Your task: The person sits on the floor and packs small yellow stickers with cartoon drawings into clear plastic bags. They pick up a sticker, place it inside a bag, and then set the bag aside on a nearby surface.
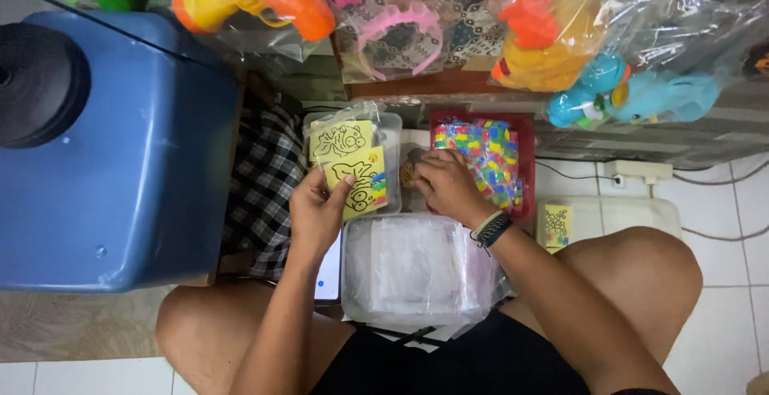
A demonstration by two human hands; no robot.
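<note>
**Over the floor bins: card in left hand, right hand at the red tray**

Left hand (316, 211) grips a yellow picture card (358, 180) above the clear tub (390, 135). Right hand (445, 187) rests curled at the red tray (522, 135) edge (grasp unclear), touching the colourful packets (485, 159). Stack of clear bags (416, 267) lies below.

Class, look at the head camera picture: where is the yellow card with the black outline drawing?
The yellow card is left of centre, held in the left hand, over a clear plastic box beside the red tray.

Bare arms, black shorts (481, 363), braided dark wristband (491, 227) on right wrist.
</note>
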